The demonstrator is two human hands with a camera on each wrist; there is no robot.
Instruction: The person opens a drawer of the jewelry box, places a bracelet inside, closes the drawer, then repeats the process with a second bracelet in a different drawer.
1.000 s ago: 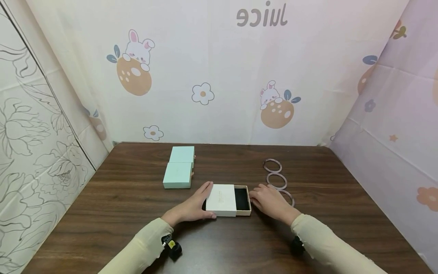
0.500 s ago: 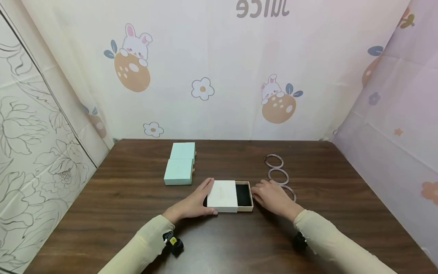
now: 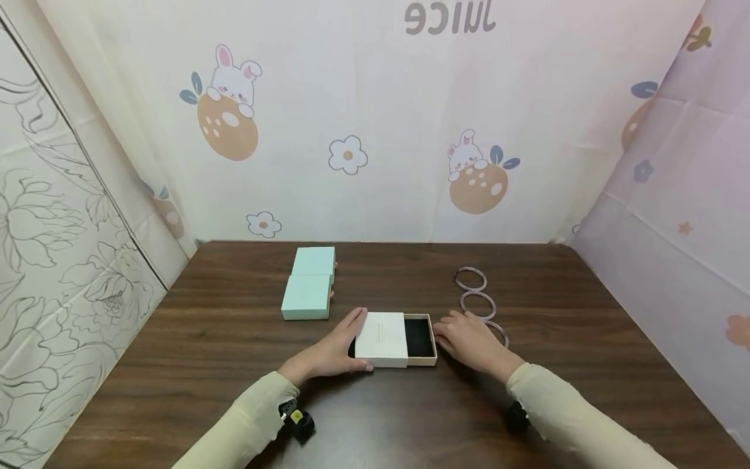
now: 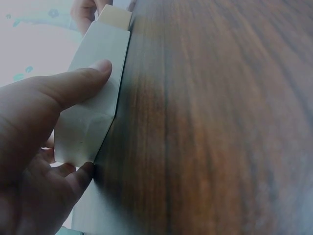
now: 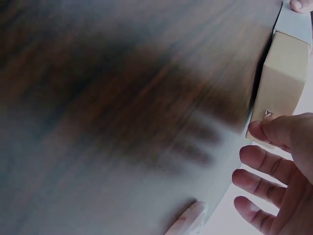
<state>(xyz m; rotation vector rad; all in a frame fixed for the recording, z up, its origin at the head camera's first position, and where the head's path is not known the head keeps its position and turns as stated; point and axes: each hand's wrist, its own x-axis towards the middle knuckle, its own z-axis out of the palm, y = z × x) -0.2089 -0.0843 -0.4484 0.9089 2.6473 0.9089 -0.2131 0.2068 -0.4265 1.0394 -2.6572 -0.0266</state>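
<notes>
A white drawer-style gift box (image 3: 381,339) lies on the brown table, its inner drawer (image 3: 422,361) partly out to the right and showing a black lining. My left hand (image 3: 328,352) grips the outer sleeve from the left, thumb along the near side and fingers around the far side. At the drawer's front face is my right hand (image 3: 473,342), whose thumb and forefinger pinch a small pull tab (image 5: 267,113) there; the other fingers are spread apart below in the right wrist view. Behind the right hand lie three mauve bangles, the nearest bangle (image 3: 499,331) partly hidden.
Two mint-green boxes, a far box (image 3: 313,260) and a nearer box (image 3: 306,296), sit at the back left with small tabs on their right sides. The other two bangles are a far bangle (image 3: 471,279) and a middle bangle (image 3: 478,305). A printed curtain (image 3: 398,98) hangs behind the table.
The inner drawer has slid a little further right out of the sleeve, with my right hand moving along with it. My left hand stays on the sleeve. The camera view has tilted slightly.
</notes>
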